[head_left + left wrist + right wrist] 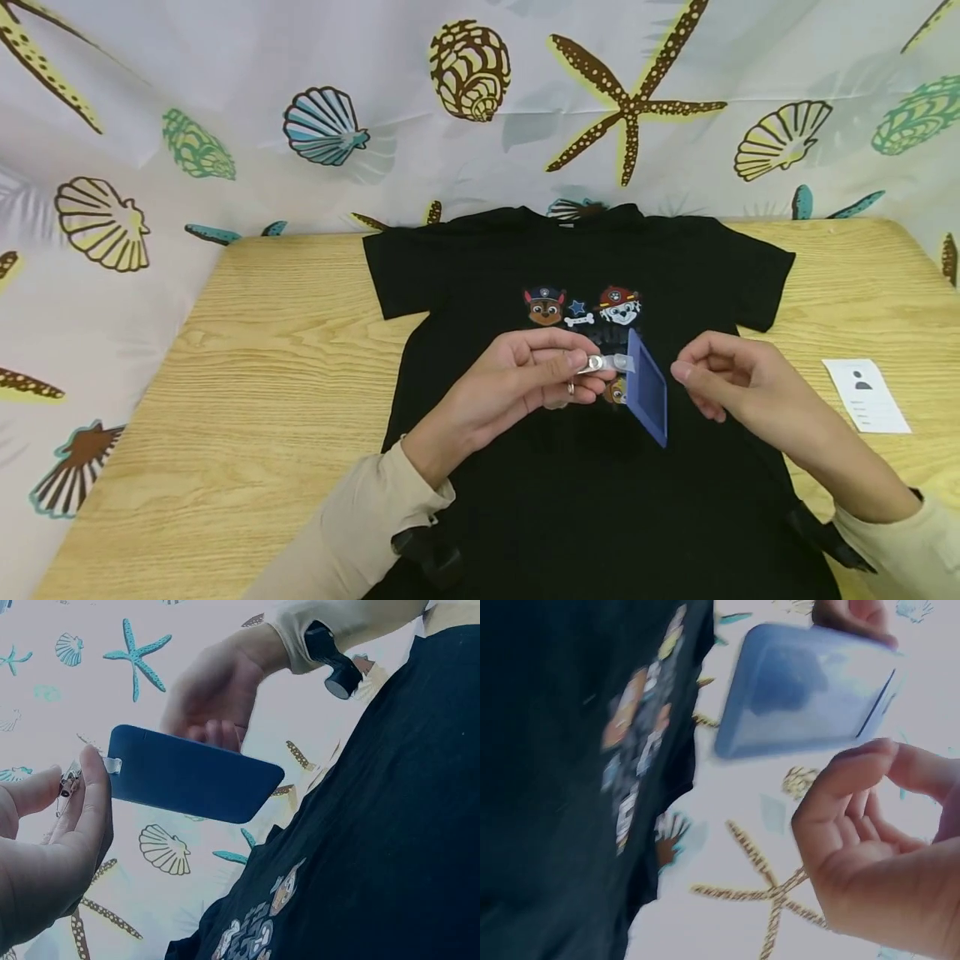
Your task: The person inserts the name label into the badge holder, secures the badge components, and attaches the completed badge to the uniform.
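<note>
My left hand pinches the metal clip of a blue badge holder between thumb and fingers. A clear strap joins clip and holder, and the holder hangs tilted on edge. In the left wrist view the holder's plain blue back shows; the right wrist view gives its clear front, blurred. Just right of the holder, apart from it, is my right hand. Its fingers are curled, with thumb and forefinger tips together and nothing visible between them. Beneath both hands lies a black T-shirt with cartoon dogs.
A white card with a person icon and lines lies at the right of the wooden table. Behind the table hangs a white cloth printed with shells and starfish. Black wrist straps sit over the beige sleeves.
</note>
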Available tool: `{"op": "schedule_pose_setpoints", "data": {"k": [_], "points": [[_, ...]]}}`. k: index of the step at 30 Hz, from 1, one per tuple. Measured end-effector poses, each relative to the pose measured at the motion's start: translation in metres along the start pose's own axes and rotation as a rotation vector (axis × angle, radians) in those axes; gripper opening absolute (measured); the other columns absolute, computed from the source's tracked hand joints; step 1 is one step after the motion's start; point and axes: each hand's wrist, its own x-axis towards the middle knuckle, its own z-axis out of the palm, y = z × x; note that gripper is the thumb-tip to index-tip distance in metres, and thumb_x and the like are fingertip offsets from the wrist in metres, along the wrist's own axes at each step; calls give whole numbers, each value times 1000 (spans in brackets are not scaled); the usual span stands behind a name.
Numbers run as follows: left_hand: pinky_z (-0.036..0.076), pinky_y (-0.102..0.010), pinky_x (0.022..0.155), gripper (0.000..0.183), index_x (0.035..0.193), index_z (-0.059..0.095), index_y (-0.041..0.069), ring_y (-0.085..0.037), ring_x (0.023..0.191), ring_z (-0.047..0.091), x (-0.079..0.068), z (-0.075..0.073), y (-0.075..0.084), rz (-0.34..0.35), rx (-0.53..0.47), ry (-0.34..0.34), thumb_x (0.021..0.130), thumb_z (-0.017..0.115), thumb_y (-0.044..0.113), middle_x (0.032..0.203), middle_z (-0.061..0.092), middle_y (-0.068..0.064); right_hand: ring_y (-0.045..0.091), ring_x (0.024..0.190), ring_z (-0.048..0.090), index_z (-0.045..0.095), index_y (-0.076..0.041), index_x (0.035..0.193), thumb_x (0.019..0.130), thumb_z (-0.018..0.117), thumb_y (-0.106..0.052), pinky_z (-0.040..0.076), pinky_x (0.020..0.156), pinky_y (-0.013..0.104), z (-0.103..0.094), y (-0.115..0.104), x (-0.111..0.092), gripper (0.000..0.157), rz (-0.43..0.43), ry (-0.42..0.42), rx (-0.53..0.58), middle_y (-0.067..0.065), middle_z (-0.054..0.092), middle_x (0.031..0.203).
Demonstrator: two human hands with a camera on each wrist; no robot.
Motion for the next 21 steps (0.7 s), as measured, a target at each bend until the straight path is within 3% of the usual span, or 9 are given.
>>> {"op": "schedule_pose_setpoints", "data": {"k": [3,6,12,21], "points": [[56,-29,85,20,115,54,-13,-17,86,69,2,2,-1,4,30,-9,98,46,-6,95,71,-11,21,55,50,57,0,92,102,49,-14,46,47,30,6,-10,1,19,-65,-85,50,7,50,66],[56,-29,86,22,117,53,-15,-16,86,69,3,4,-2,0,62,-21,98,47,-6,94,71,-9,20,52,49,56,-3,86,103,46,-13,44,44,30,13,-17,1,23,-126,-116,42,6,50,63],[55,-27,85,25,120,53,-13,-15,84,68,3,5,-5,-38,95,-20,95,51,-7,93,71,-6,19,52,49,54,-8,80,104,45,-17,44,44,30,22,-23,0,27,-137,-84,-34,3,51,62],[56,-24,80,27,123,44,-21,-13,82,66,5,7,-8,-77,42,-72,99,41,-8,87,68,-5,15,49,46,52,-12,77,104,47,-22,39,42,27,32,-21,-3,29,-134,-28,-144,-2,50,60]]}}
